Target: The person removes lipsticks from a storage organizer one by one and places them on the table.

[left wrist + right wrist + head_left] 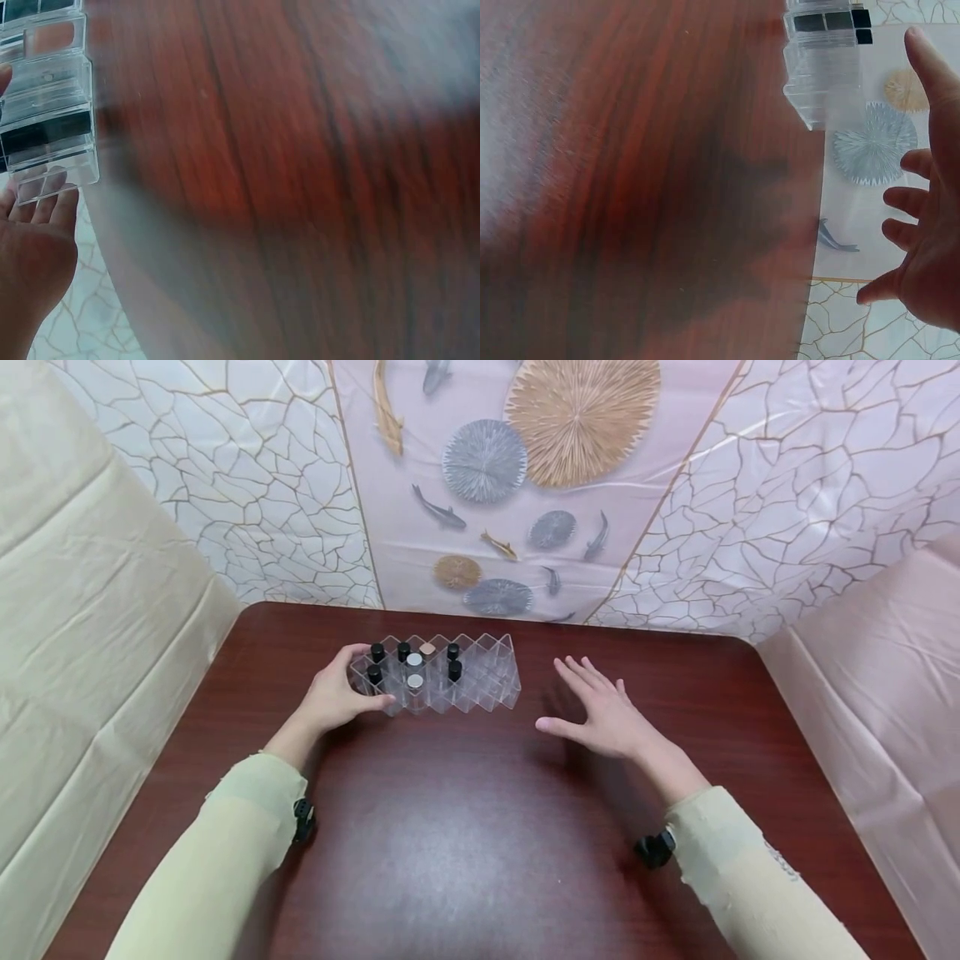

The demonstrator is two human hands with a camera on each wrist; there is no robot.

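Note:
A clear plastic organizer (480, 681) with diamond-shaped compartments stands near the back of the table. Its left part holds several black-capped bottles (454, 672), two with white caps (415, 682) and one with a beige cap (427, 649). My left hand (337, 693) grips the organizer's left end, thumb at the front and fingers around the far side. In the left wrist view, fingers (64, 210) show behind the clear end wall. My right hand (603, 710) hovers to the right of the organizer, apart from it, fingers spread and holding nothing.
The dark red wooden table (450, 827) has a glossy surface. A patterned wall covering (487, 552) rises right behind its back edge, and beige fabric (97, 652) hangs along the left side, with more (877, 693) on the right.

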